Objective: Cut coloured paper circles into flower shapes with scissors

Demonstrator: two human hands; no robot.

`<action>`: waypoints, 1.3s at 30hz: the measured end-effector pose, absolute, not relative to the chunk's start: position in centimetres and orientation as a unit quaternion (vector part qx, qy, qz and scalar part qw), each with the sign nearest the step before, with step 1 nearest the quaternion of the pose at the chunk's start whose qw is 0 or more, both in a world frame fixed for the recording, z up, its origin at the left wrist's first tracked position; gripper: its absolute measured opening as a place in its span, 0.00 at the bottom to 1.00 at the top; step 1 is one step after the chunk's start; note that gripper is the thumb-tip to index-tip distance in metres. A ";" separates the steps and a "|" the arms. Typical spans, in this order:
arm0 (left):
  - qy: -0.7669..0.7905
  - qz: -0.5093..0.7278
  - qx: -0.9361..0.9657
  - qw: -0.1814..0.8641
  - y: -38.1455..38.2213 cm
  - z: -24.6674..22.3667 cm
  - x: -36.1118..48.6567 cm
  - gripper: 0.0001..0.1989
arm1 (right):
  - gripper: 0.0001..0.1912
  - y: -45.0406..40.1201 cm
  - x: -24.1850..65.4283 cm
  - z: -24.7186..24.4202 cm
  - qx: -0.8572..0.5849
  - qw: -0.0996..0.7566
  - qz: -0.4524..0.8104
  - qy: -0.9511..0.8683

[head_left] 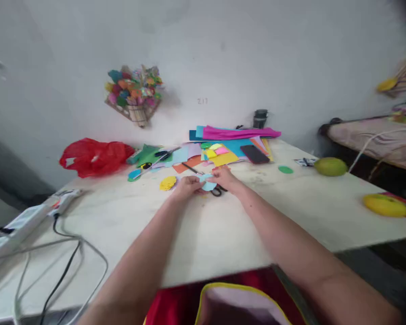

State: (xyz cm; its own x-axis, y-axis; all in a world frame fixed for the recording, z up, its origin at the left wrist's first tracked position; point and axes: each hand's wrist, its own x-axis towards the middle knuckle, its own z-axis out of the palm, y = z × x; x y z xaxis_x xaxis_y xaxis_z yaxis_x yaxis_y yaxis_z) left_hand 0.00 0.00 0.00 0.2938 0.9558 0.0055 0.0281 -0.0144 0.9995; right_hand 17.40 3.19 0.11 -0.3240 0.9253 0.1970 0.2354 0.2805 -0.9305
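A light blue paper circle [208, 182] is held between both hands above the middle of the table. My left hand [188, 187] pinches its left edge, and my right hand [225, 177] grips it from the upper right. Partly hidden under the hands lies a pair of scissors with black handles [216, 192]. Left of my left hand rests a small stack of yellow scalloped paper pieces [168, 183]. Sheets of coloured paper, among them an orange sheet [186, 165], spread out just beyond the hands.
Behind lie folded pink paper [240, 132], a dark phone [255, 154] and a black cup [260, 118]. A red plastic bag [96, 157] sits at the left, a power strip [64, 201] with cables nearer. At the right are a green circle [285, 169], a green mango [330, 166] and a yellow one [385, 205].
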 end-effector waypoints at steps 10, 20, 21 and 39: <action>0.386 0.430 0.543 0.609 -0.2 0.8 -0.1 0.25 | 0.19 2.7 17.2 0.7 -0.424 0.446 0.404 -0.677; 0.363 0.406 0.546 0.637 -0.3 0.3 -0.3 0.18 | 0.17 2.9 17.1 0.0 -0.426 0.465 0.437 -0.641; 0.364 0.409 0.540 0.639 -0.3 0.3 -0.3 0.18 | 0.17 3.0 17.1 0.0 -0.424 0.469 0.439 -0.638; 0.407 0.425 0.514 0.624 0.0 0.2 0.0 0.14 | 0.15 2.7 16.8 -0.1 -0.433 0.452 0.506 -0.593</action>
State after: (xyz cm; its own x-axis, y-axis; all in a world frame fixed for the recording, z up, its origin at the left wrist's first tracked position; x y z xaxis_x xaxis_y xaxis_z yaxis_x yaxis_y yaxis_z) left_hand -0.01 -0.04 0.16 0.3086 0.9485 -0.0709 -0.1120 0.1103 0.9876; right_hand 16.80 2.74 -0.07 -0.2166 0.9714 0.0975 0.0569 0.1122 -0.9921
